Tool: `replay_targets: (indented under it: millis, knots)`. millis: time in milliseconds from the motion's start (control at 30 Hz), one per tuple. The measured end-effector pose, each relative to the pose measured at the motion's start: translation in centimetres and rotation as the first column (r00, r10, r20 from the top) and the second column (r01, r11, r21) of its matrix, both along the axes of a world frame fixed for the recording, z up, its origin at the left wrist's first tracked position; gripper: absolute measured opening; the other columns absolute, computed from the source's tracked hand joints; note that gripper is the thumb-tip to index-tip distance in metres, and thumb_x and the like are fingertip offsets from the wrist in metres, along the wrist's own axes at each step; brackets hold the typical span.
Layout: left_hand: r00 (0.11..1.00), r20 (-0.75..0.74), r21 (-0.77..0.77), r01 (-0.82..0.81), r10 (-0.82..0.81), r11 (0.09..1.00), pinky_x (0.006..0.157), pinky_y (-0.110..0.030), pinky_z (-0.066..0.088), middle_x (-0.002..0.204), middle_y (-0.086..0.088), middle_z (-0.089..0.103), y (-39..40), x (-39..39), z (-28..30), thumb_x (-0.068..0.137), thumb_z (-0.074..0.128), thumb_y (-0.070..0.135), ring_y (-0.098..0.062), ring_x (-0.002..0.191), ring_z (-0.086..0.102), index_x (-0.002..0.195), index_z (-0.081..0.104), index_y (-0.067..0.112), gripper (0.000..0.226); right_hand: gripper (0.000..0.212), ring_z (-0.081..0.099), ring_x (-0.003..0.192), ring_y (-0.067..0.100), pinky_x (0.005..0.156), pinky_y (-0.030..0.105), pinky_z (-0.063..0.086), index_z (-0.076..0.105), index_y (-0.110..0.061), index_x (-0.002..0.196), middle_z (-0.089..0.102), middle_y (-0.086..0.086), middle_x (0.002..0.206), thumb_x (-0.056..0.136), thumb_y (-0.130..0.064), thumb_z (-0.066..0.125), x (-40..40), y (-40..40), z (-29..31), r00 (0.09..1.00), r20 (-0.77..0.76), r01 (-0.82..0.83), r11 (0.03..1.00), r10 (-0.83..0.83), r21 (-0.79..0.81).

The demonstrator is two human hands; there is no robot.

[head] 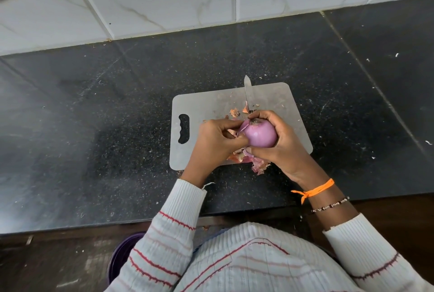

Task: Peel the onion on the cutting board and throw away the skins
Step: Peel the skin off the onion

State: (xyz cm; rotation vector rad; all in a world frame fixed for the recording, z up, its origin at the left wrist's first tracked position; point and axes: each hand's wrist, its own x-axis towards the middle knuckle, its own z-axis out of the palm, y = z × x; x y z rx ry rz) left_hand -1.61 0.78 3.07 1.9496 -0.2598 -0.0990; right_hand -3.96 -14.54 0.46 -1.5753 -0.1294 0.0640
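A purple onion [261,135], mostly bare of its dry skin, is held just above the grey cutting board [202,106]. My right hand [279,143] cups it from the right, fingers curled over its top. My left hand [217,140] pinches a thin flap of skin [243,127] at the onion's left side. Loose skins [256,162] lie on the board's near edge under my hands, with a few scraps [234,112] behind them.
A knife [247,91] lies on the board's far edge, blade pointing away, its handle hidden behind my right hand. The board sits on a dark speckled counter [94,127] below a white tiled wall. A purple bin [122,254] stands on the floor under my left arm.
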Motion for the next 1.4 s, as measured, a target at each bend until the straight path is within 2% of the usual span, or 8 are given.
replay_targets:
  millis: [133, 300, 533, 667, 800, 933, 1067, 1400]
  knots:
    - [0.998, -0.052, -0.042, -0.049, 0.046, 0.998, 0.06, -0.034, 0.052, 0.072, 0.001, 0.07, 0.0, 0.1, -0.7, 0.071, 0.063, 0.001, -0.021, 0.062, 0.063, 0.102, 0.07, 0.018, 0.035, 0.064, 0.056, 0.11, 0.02, 0.085, 0.035, 0.055, 0.053, -0.02, 0.117, 0.053, 0.003, 0.12, 0.058, -0.013, 0.079, 0.0, 0.3, 0.0, 0.999, 0.039, 0.034, 0.997, -0.032, -0.068]
    - [0.968, -0.168, -0.257, -0.227, 0.188, 0.939, 0.056, -0.018, 0.052, 0.071, -0.002, 0.067, 0.6, 0.6, -0.7, 0.076, 0.04, -0.026, -0.003, 0.059, 0.062, 0.075, 0.068, 0.004, 0.041, 0.061, 0.057, 0.108, 0.012, 0.082, 0.027, 0.053, 0.055, -0.035, 0.109, 0.055, -0.012, 0.115, 0.055, -0.027, 0.08, -0.5, 1.4, 0.8, 0.999, 0.04, -0.034, 0.999, 0.034, 0.005]
    - [0.941, -0.334, -0.372, -0.078, -0.055, 0.925, 0.066, -0.021, 0.052, 0.103, -0.002, 0.068, 0.8, -0.1, 0.3, 0.095, 0.039, 0.007, -0.012, 0.086, 0.064, 0.11, 0.065, 0.01, 0.03, 0.071, 0.053, 0.117, 0.021, 0.09, 0.036, 0.053, 0.044, -0.033, 0.116, 0.05, 0.001, 0.127, 0.057, -0.017, 0.079, 0.1, 0.5, 0.0, 0.996, -0.085, 0.018, 0.998, -0.013, 0.064]
    - [0.966, -0.254, -0.269, -0.019, -0.052, 0.963, 0.072, -0.023, 0.055, 0.103, 0.003, 0.068, 0.3, -0.1, 0.0, 0.083, 0.066, 0.011, -0.008, 0.087, 0.067, 0.112, 0.065, 0.015, 0.029, 0.064, 0.057, 0.113, 0.023, 0.086, 0.034, 0.054, 0.049, -0.022, 0.118, 0.051, 0.005, 0.124, 0.065, -0.001, 0.08, 0.0, 0.3, -0.1, 0.99, -0.141, 0.041, 0.988, -0.02, 0.149]
    - [0.99, -0.078, -0.122, -0.126, 0.117, 0.984, 0.072, -0.048, 0.055, 0.087, -0.013, 0.07, -0.1, 0.4, -1.0, 0.087, 0.063, 0.012, -0.032, 0.082, 0.066, 0.097, 0.071, 0.007, 0.014, 0.058, 0.057, 0.113, 0.024, 0.086, 0.037, 0.055, 0.055, -0.026, 0.112, 0.054, 0.004, 0.124, 0.064, -0.003, 0.079, -0.1, -0.1, 0.0, 0.986, -0.167, 0.047, 0.986, -0.02, 0.158]
    - [0.954, 0.24, 0.05, -0.195, 0.178, 0.98, 0.065, -0.038, 0.049, 0.076, -0.009, 0.069, -1.0, 0.0, -1.5, 0.088, 0.059, 0.019, -0.021, 0.067, 0.061, 0.087, 0.072, 0.003, 0.021, 0.056, 0.057, 0.11, 0.02, 0.086, 0.035, 0.055, 0.054, -0.023, 0.114, 0.056, 0.001, 0.119, 0.068, -0.007, 0.08, -0.1, 0.7, 0.3, 0.985, -0.166, 0.07, 0.993, -0.053, 0.097]
    - [0.919, 0.338, 0.104, -0.252, 0.204, 0.962, 0.056, -0.032, 0.044, 0.065, -0.009, 0.065, -1.2, -0.1, -1.5, 0.088, 0.055, 0.023, -0.02, 0.057, 0.056, 0.078, 0.069, 0.002, 0.027, 0.054, 0.057, 0.108, 0.014, 0.091, 0.038, 0.053, 0.053, -0.023, 0.115, 0.057, -0.006, 0.115, 0.069, -0.01, 0.079, -0.4, 1.2, 0.5, 0.987, -0.144, 0.081, 0.995, -0.073, 0.052]
    - [0.862, -0.343, -0.272, -0.471, 0.373, 0.839, 0.055, -0.023, 0.054, 0.068, -0.007, 0.063, -0.5, 0.6, -1.1, 0.094, 0.052, 0.008, -0.014, 0.057, 0.06, 0.081, 0.067, 0.007, 0.02, 0.065, 0.057, 0.113, 0.018, 0.087, 0.035, 0.054, 0.054, -0.028, 0.118, 0.053, -0.004, 0.125, 0.06, -0.012, 0.079, -0.7, 0.5, 0.9, 0.997, -0.049, 0.069, 0.987, -0.062, 0.147]
